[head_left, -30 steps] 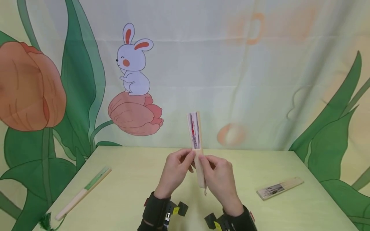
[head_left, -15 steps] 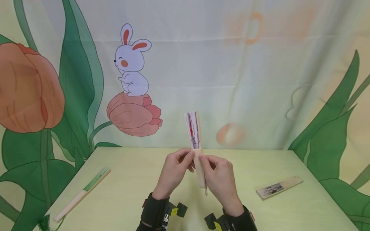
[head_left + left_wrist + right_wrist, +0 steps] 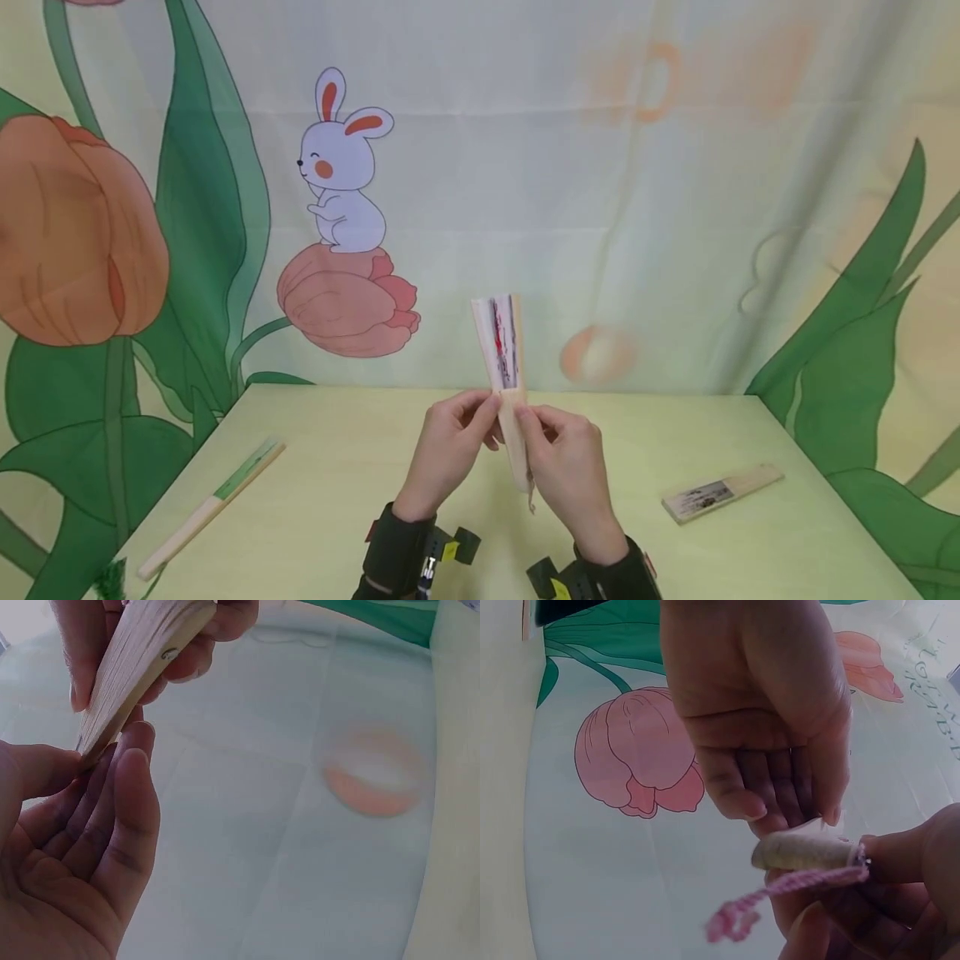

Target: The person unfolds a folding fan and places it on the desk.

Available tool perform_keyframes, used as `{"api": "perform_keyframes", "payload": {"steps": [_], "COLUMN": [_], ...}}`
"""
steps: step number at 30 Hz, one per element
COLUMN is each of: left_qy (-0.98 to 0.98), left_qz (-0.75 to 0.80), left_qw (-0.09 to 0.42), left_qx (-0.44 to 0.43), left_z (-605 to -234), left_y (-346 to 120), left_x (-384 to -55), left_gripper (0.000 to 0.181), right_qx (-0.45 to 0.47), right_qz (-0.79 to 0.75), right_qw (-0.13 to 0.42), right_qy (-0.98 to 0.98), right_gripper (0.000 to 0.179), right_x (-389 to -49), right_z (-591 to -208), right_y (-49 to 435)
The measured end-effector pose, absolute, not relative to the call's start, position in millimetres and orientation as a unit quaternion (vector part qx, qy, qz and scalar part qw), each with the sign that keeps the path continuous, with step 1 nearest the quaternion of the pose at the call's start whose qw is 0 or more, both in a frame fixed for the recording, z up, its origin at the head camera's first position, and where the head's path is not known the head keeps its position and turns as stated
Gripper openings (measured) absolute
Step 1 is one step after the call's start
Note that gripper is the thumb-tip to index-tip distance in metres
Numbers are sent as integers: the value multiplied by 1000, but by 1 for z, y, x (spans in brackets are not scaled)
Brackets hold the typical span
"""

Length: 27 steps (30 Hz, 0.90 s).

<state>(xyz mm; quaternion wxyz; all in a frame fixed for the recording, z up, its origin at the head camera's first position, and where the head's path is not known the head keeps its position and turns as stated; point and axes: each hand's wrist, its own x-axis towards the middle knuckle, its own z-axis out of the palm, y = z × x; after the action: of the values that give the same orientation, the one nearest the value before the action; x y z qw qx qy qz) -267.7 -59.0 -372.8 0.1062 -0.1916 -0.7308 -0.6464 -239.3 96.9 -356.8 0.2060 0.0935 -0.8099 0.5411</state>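
Upright above the middle of the table, a pale wooden folding fan (image 3: 513,437) is spread a little at its top. Purple, red and black patterning shows on its leaf. My left hand (image 3: 447,454) pinches its left edge just below the leaf, thumb in front. From the other side my right hand (image 3: 573,475) pinches the right edge. In the left wrist view a small metal rivet (image 3: 169,654) sits near the fan's lower end. A twisted pink cord (image 3: 780,883) hangs from that end in the right wrist view.
At the table's left lies a closed folding fan (image 3: 213,508) with a green leaf and green tassel (image 3: 111,579). Another closed fan (image 3: 722,493) with dark patterning lies at the right. A cloth backdrop (image 3: 480,183) with a rabbit and tulips hangs behind the table (image 3: 337,433).
The fan's top has spread slightly wider, its left outer stick leaning further left. Both hands keep their pinch and have hardly moved. The whole view has shifted slightly.
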Motion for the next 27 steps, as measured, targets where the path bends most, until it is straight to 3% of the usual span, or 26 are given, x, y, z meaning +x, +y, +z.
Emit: {"api": "perform_keyframes", "payload": {"steps": [27], "left_qy": [-736], "left_qz": [-632], "left_qw": [138], "left_qx": [-198], "left_z": [-374], "left_y": [-61], "left_x": [-269], "left_gripper": [19], "right_qx": [75], "right_qz": [549], "right_qw": [249], "right_qy": [-794], "right_gripper": [18], "right_x": [-242], "right_z": [-361], "right_y": [93]}}
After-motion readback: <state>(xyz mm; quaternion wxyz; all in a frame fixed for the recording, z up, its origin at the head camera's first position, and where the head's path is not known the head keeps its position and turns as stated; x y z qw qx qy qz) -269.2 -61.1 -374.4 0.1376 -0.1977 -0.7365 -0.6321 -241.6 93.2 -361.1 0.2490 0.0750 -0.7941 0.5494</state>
